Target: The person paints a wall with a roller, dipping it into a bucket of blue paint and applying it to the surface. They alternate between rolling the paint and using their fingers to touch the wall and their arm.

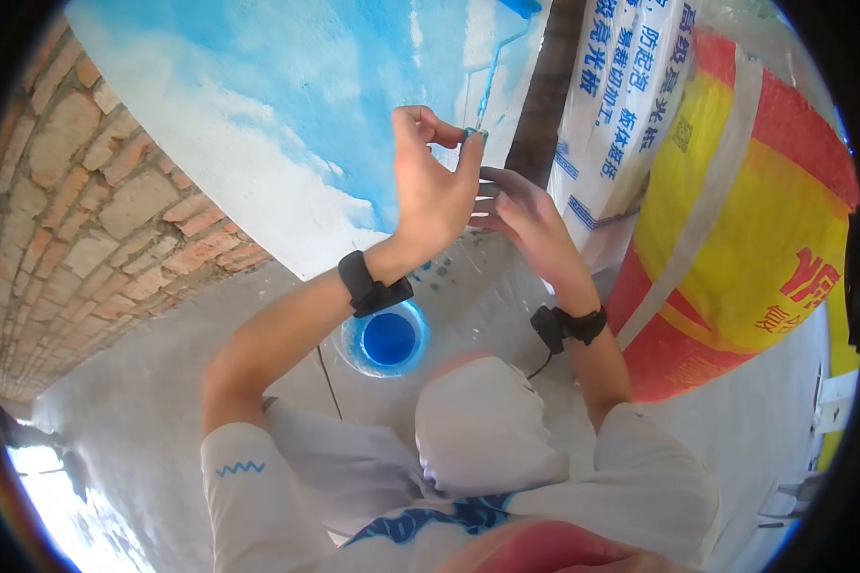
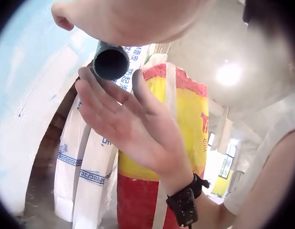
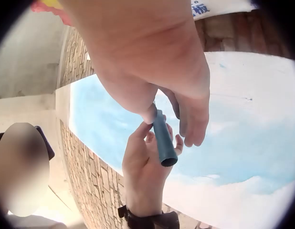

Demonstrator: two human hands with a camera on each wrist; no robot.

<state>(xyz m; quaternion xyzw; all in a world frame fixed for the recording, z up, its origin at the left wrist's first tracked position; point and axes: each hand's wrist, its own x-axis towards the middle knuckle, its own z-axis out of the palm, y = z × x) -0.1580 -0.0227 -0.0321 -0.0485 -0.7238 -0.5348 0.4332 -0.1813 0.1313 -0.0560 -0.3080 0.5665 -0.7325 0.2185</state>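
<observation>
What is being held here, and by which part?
The left hand pinches a short dark tube near one end; the right hand lies flat beside it, gripping nothing.

Tube (image 3: 164, 140) dark teal; wall (image 1: 287, 105) blue-white; sack (image 1: 745, 239) yellow-red; bucket (image 1: 388, 339) blue.

beside my hands the white sack (image 1: 621, 105) carries blue chinese print; i can make out "高级亮光板", "防起泡" and "易裁切加工" running down it, with more lines too small to read. the yellow and red sack (image 1: 745, 220) next to it shows large red characters, cut off at the edge, which i cannot read.
</observation>
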